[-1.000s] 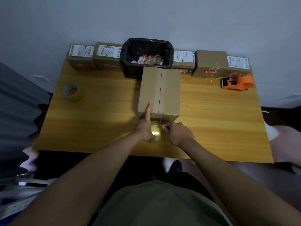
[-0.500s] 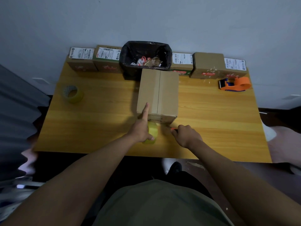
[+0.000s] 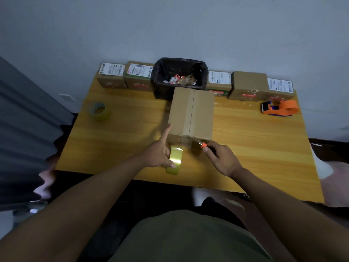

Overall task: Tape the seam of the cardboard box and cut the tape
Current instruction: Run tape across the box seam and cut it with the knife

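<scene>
Tape roll (image 3: 174, 159) in left grip (image 3: 157, 153) (box (image 3: 190, 114) just beyond)

a wooden table (image 3: 245, 148) stands against a plain grey wall (image 3: 170, 25) in dim light.

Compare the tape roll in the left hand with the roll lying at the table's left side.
The held tape roll stands on edge, gripped by the left hand near the cardboard box; the spare roll lies flat, untouched. The held one gleams bright yellow; the spare looks duller, olive. Both are ring-shaped rolls on the table.
</scene>
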